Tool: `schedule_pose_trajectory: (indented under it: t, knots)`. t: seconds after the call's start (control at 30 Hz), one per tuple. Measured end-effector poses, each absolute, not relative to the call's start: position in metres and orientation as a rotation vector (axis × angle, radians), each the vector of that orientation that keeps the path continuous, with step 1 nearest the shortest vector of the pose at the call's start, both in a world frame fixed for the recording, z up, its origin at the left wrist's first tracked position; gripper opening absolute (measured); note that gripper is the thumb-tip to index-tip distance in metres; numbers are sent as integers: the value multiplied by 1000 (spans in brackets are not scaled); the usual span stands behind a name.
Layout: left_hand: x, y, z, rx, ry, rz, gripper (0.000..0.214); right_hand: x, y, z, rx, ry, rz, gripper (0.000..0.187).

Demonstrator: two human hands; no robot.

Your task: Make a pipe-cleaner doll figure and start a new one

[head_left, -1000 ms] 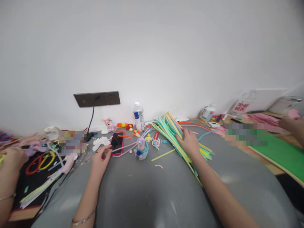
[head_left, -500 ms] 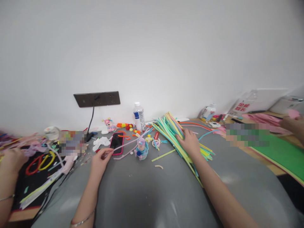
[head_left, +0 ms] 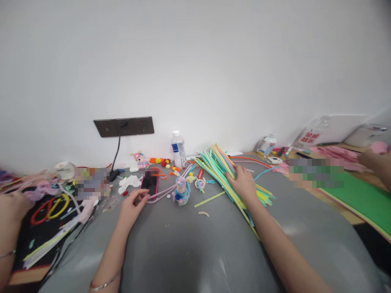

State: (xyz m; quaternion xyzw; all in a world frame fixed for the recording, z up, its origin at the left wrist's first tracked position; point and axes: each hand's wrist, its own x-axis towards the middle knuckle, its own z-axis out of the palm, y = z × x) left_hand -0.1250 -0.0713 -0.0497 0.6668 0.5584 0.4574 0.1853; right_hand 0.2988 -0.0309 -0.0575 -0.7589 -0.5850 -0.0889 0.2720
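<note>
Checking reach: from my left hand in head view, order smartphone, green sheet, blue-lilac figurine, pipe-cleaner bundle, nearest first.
1. Smartphone: beside left hand.
2. Blue-lilac figurine: further right.
3. Pipe-cleaner bundle: under right hand.
4. Green sheet: far right.

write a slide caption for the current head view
Right hand on a bundle of multicoloured strips, left hand at lilac strips by a phone, a small figurine between the hands.

Matt wall (head_left: 195, 69), twelve o'clock; glossy tabletop (head_left: 195, 248), six; fuzzy-looking sticks (head_left: 220, 175), four; smooth-screened phone (head_left: 149, 184), eight; shiny metal bangle (head_left: 104, 284), seven; clear plastic bottle (head_left: 179, 152), nine.
</note>
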Motion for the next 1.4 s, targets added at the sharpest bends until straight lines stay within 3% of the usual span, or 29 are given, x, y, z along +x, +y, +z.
schedule_pose_trajectory:
  t: [0.1, 0.2, 0.3, 0.4, 0.63, 0.87, 1.07, 1.4]
  knots:
    - [-127, -70, -52, 1814, 1616, 1316, 35, 293, -36, -46, -1960, -1534, -362, 47]
    - [-129, -69, -55, 1792, 1622, 1325, 35, 281, -40, -31, -1664, -1733, -407, 33]
    - [-129, -67, -56, 1791, 1619, 1320, 35, 264, -37, -23, -1291, -2159, -80, 25]
    - [-129, -67, -55, 1773, 1616, 1322, 37, 246, -29, -29, -1193, -2281, 220, 20]
    - [-126, -68, -53, 1713, 1583, 1345, 37, 229, -21, -43, -1158, -2116, 427, 5]
    - [-124, -72, -53, 1682, 1619, 1482, 34, 228, -23, -49, -1202, -1606, 466, 24]
    - [-100, -79, -50, 2015, 1728, 1725, 19, 221, -30, -57, -1174, -1236, 547, 29]
    - [-34, -123, -37, 2605, 1342, 1717, 12, 193, -75, -44, -930, -1186, 766, 32]
